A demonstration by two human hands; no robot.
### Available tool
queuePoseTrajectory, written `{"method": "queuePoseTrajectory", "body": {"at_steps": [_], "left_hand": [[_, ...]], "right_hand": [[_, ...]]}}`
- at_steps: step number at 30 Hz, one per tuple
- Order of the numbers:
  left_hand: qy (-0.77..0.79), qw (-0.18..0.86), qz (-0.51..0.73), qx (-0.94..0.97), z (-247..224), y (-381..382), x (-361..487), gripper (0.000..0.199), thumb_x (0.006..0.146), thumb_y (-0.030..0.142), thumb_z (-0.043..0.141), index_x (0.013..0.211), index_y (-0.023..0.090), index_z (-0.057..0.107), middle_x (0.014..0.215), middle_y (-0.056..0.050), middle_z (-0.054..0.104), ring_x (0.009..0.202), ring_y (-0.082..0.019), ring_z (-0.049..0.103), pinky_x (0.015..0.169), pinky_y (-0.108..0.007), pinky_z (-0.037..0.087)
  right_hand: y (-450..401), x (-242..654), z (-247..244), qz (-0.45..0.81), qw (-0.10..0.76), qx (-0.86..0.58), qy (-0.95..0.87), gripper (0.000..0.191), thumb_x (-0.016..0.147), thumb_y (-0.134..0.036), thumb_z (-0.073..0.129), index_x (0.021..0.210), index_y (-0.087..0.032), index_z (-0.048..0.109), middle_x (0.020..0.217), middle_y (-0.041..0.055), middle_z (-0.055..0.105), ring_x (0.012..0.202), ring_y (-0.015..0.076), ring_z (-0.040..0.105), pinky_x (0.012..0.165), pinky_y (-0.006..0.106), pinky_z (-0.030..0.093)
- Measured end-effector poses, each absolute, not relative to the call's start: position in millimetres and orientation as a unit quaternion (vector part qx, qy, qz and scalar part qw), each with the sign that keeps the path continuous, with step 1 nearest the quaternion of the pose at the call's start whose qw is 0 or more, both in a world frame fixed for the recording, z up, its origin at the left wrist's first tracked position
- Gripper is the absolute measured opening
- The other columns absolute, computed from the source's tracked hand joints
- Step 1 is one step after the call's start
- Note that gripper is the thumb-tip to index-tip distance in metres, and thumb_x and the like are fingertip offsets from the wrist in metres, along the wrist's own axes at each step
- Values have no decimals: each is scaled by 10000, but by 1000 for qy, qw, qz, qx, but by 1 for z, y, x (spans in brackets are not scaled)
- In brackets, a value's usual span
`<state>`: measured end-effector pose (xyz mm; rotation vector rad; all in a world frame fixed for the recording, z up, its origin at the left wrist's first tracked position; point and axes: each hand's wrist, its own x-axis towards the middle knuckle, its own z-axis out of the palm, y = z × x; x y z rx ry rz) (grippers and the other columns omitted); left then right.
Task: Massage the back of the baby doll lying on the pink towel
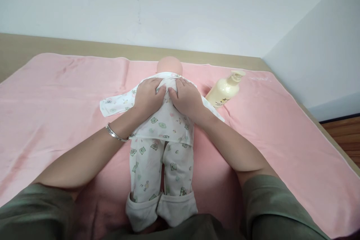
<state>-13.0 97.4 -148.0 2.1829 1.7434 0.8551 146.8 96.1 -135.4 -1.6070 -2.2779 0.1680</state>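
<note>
A baby doll [170,65] lies on a pink mat [84,78], its bald head at the far end and no face showing. It wears a white printed top [163,123] and matching trousers [147,165] with turned-up cuffs. My left hand [149,96] rests on the upper left of the top, fingers spread over the cloth. Mirroring it, my right hand [187,96] lies on the upper right. The two thumbs point toward each other with a small gap between them. Neither hand grips anything.
A cream pump bottle [225,90] stands on the mat just right of the doll's shoulder. Beyond the mat runs a beige table edge [140,49] against a white wall [197,11]. Brown wooden flooring [344,135] shows at the far right.
</note>
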Motion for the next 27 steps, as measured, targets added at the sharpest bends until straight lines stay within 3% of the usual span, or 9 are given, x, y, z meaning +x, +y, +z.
{"method": "queuePoseTrajectory", "body": {"at_steps": [13,23,27], "left_hand": [[602,109,295,734,-143,95,-10,341,922,333,373,907,173,674,1063,-132,753,1000,-279,642,967,-429,486],[608,120,305,723,-148,97,-10,449,940,369,361,1111,155,717,1242,-140,738,1166,-314,628,1094,-481,458],[611,109,296,726,-147,97,-11,405,936,355,362,1015,164,711,1150,-142,754,1090,-312,649,1037,-482,489]], "right_hand": [[96,147,-131,69,157,-563,-808,556,1076,-358,377,1468,-1,540,1548,227,537,1473,355,495,1269,497,384],[100,148,-135,70,155,-558,-813,587,1072,-376,359,1500,-7,516,1559,230,524,1473,356,495,1264,505,398],[81,145,-121,54,180,-570,-800,573,1055,-325,363,1515,-8,489,1599,248,467,1527,404,407,1300,636,279]]}}
